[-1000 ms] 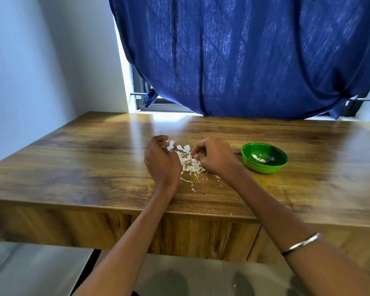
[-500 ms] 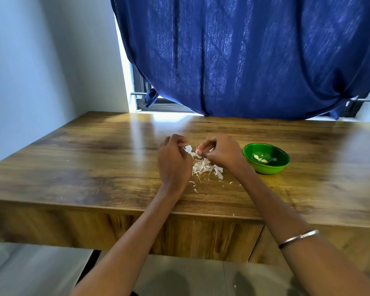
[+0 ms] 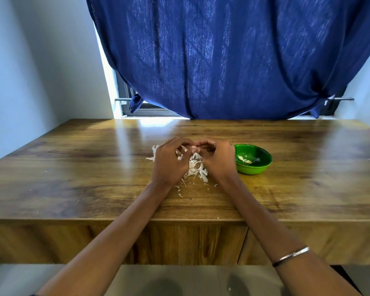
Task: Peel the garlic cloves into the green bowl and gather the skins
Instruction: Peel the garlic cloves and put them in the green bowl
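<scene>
Both forearms reach forward over the tabletop [image 3: 77, 167], and the left hand [image 3: 169, 161] and right hand [image 3: 217, 160] meet fingertip to fingertip, fingers curled, pinching a small pale garlic clove [image 3: 194, 148] between them. Just below and between the hands lies a loose pile of white garlic skins [image 3: 195, 170]. Just right of the right hand sits the green bowl [image 3: 253, 160], holding a few peeled cloves [image 3: 245, 160].
</scene>
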`<state>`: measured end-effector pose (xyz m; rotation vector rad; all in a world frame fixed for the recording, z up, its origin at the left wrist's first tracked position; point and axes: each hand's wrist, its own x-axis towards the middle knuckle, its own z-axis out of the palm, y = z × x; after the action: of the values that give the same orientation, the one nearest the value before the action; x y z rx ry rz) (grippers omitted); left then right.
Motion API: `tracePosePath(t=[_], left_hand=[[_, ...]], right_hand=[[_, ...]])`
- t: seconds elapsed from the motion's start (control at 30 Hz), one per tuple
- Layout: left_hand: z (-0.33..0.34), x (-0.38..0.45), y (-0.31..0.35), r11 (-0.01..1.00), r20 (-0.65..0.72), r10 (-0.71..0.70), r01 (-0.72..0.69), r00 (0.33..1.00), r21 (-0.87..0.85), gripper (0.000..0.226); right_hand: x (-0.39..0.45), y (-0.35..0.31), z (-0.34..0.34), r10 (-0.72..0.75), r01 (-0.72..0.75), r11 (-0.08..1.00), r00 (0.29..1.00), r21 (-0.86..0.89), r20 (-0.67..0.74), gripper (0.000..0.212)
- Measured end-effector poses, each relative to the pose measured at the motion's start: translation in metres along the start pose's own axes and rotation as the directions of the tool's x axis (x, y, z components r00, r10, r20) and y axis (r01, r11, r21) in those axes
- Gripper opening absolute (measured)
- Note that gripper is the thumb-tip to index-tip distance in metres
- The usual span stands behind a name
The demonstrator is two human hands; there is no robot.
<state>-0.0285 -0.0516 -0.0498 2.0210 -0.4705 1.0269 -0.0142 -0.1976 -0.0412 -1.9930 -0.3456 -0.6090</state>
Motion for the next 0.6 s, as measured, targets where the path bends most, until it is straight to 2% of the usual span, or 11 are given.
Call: tracePosePath(t=[0.1,0.27,0.43,0.6], left_hand=[[-0.0008,0.0003,0.0003,0.996,0.036,-0.065,0.067,0.997,-0.065,0.017],[-0.0014,0.0004,-0.0054,0.988,0.007,-0.154,0.154,0.988,-0.023,0.017],[-0.0016,0.0008,-0.0037,0.992,-0.011,-0.128,0.128,0.992,-0.002,0.015],[-0.0016,0.0006,-0.005,0.993,-0.043,-0.113,0.114,0.993,0.01,0.012]], right_hand=[[-0.0021,-0.0005,-0.0003,-0.027,0.027,0.999,1.0,0.017,-0.012,0.015],[-0.0066,-0.0004,0.0024,-0.06,0.06,0.998,0.998,-0.012,0.01,0.021],[-0.0094,0.0001,0.005,-0.06,0.06,0.997,0.998,-0.055,0.015,0.032],[-0.0102,-0.0016,0.0079,-0.035,0.035,0.999,0.999,-0.008,0.006,0.029]])
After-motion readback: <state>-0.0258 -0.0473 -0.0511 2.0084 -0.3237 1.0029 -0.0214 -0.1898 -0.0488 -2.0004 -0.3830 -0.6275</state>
